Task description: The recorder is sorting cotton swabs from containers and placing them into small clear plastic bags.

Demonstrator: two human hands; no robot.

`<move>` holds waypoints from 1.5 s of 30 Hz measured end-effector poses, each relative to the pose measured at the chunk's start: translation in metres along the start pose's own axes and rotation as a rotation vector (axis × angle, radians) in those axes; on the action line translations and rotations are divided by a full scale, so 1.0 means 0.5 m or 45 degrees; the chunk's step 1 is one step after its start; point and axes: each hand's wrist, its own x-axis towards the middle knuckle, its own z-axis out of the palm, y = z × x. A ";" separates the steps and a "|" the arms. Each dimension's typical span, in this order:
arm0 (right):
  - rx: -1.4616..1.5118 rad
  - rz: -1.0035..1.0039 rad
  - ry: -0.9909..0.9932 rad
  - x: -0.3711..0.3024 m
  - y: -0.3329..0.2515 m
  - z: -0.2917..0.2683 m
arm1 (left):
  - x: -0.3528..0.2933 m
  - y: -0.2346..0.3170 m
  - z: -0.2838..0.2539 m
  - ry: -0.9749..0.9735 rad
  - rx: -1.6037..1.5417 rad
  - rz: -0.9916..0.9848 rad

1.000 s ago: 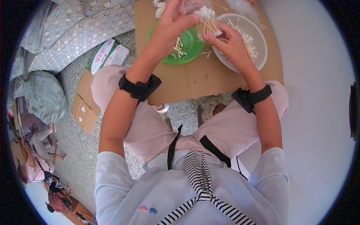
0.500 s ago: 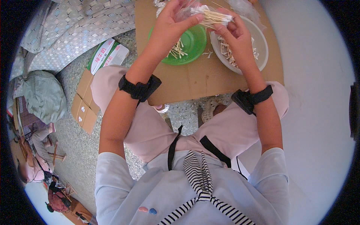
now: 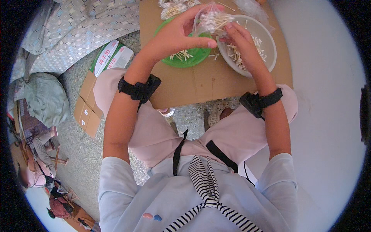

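A clear plastic bag (image 3: 199,24) with a bundle of cotton swabs (image 3: 215,20) in it is held up over the far part of the cardboard-topped table. My left hand (image 3: 174,36) curls round the bag's left side, its fingers partly hidden behind the plastic and its thumb stretched out below. The fingers of my right hand (image 3: 241,40) pinch the right end of the swabs at the bag's mouth. Below my left hand stands a green plastic basket (image 3: 201,58) with loose swabs (image 3: 181,55). A white bowl (image 3: 271,58) of swabs sits under my right hand.
Bagged swabs (image 3: 174,8) lie at the table's far left, and crumpled clear plastic bags (image 3: 253,9) at its far right. The cardboard (image 3: 193,87) ends near my knees. A white wall (image 3: 324,96) rises at right; a carton (image 3: 110,58) lies on the floor at left.
The swab bundle has gone into the plastic bag, cotton tips to the left. My left thumb has come off the bundle and spread out. My right hand has shifted slightly down.
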 end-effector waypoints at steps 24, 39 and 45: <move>-1.509 -0.152 -0.051 -0.014 0.098 -0.130 | -0.038 -0.066 -0.025 -0.273 1.064 -0.078; -1.280 -0.162 0.269 0.016 0.132 -0.135 | -0.017 -0.056 -0.001 -0.188 0.918 -0.091; -0.759 -0.062 0.491 0.006 0.098 -0.146 | -0.025 -0.049 -0.002 -0.157 0.857 -0.188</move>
